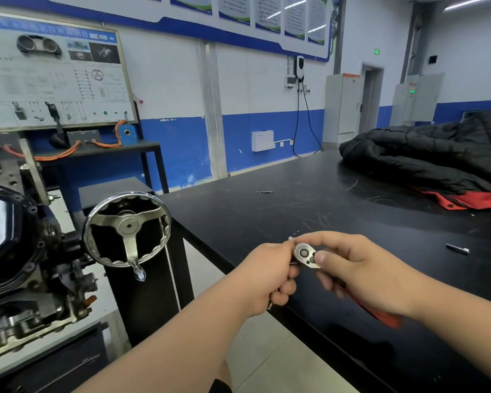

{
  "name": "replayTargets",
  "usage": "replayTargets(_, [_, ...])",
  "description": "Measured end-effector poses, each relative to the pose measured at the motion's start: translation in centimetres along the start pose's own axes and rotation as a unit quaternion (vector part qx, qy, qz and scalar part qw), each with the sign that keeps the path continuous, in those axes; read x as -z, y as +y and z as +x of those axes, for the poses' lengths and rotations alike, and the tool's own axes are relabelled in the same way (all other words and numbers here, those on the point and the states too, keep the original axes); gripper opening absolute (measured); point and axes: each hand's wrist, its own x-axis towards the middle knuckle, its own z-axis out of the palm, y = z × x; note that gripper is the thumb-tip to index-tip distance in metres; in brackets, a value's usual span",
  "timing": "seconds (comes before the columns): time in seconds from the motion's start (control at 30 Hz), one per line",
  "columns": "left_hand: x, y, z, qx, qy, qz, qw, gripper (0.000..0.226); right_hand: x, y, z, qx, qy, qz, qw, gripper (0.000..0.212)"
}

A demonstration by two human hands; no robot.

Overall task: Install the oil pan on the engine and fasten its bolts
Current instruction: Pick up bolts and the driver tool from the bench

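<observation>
Readying the tool before bolt-fastening, we judge: one red-handled ratchet (305,255), head pinched by our right hand (360,276); our left hand (270,276) clamped on small metal pieces we cannot identify. One oil pan (0,228) sits on one engine (40,307), left edge of frame; next comes fitting a socket and reaching the pan's rim. One desk (267,217) carries one jacket (425,154), two loose bits (457,248).

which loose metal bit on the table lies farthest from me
The thin dark bit near the table's left edge; the silver bit lies nearer, right of the right hand.
</observation>
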Motion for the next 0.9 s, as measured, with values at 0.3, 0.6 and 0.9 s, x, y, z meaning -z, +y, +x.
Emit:
replayTargets(0.3, [0.7, -0.7, 0.3, -0.103, 0.087, 0.163, 0.978, 0.033, 0.4, -0.4, -0.2, 0.011, 0.095, -0.062, 0.993, 0.016])
replayTargets(0.6, [8.8, -2.8, -1.4, -0.208, 0.114, 0.400, 0.886, 0.030, 5.5, -2.7, 0.7, 0.008, 0.284, -0.212, 0.935, 0.013])
replayTargets(0.9, [19.5, -2.5, -8.2, -0.168, 0.275, 0.353, 0.878, 0.050, 0.5, -8.8, 9.6, 0.065, 0.100, 0.117, 0.986, 0.015])
